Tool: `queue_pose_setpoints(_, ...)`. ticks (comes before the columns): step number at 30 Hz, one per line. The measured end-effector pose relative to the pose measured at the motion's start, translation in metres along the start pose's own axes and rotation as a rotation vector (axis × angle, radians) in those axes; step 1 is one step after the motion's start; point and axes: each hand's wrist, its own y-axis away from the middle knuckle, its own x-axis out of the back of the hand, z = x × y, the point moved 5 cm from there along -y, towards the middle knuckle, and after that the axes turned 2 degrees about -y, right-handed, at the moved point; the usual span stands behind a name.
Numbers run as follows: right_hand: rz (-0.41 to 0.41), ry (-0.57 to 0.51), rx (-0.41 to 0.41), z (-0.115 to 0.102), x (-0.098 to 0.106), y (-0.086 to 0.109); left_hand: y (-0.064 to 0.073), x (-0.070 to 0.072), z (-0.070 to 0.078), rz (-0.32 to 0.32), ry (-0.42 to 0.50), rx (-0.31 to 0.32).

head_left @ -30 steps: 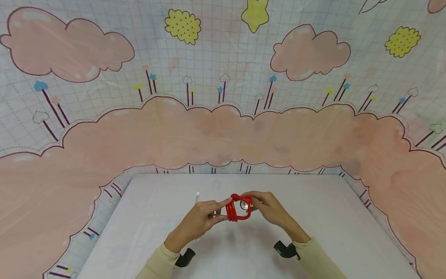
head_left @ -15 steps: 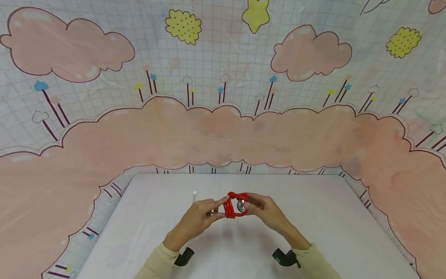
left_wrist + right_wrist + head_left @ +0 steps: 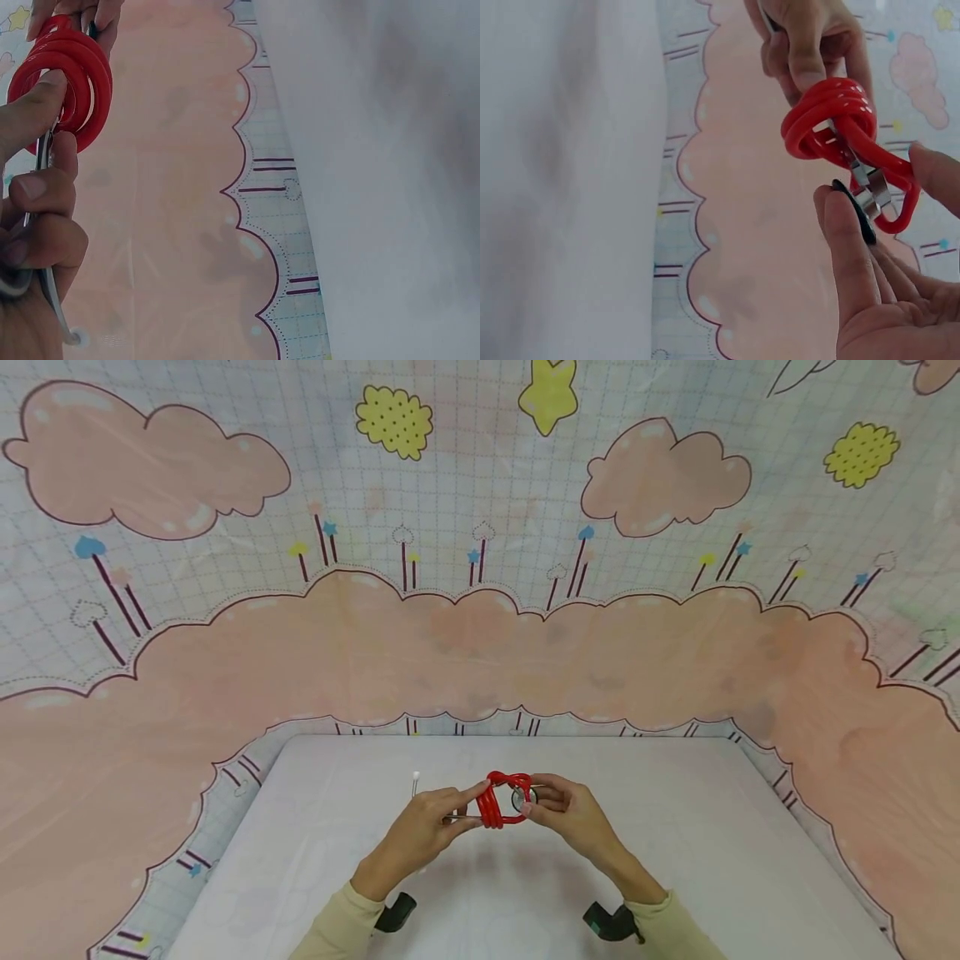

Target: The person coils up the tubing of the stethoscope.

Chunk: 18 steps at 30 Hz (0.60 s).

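Observation:
A stethoscope with red tubing is held up above the table between both hands, its tubing wound into a coil with a loop on the right. My left hand grips the coil's left side between thumb and forefinger. In the left wrist view its other fingers curl round the metal ear tubes, and a pale ear tip sticks out below. My right hand pinches the right end: in the right wrist view the thumb touches the red loop, and the fingers lie against the black-rimmed metal chest piece.
The white table spreads beneath both hands. Behind it hangs a patterned cloth with pink clouds, which also runs down both sides. Dark wrist devices sit under each forearm.
Both hands have drifted slightly left with the stethoscope. The right thumb has come round to the front of the loop, and the chest piece has turned and shifted in the right fingers.

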Motion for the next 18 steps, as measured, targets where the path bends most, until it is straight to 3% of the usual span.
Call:
queue_pose_setpoints(6,0.089,-0.022,-0.087,0.0051,-0.0006,0.0001,0.0002,0.0003,0.0007,0.022,-0.016,-0.002)
queue_pose_setpoints(18,0.05,-0.15,-0.058,0.0035,-0.0095,-0.0007,0.0006,-0.0002,-0.0026,0.04,-0.047,0.022)
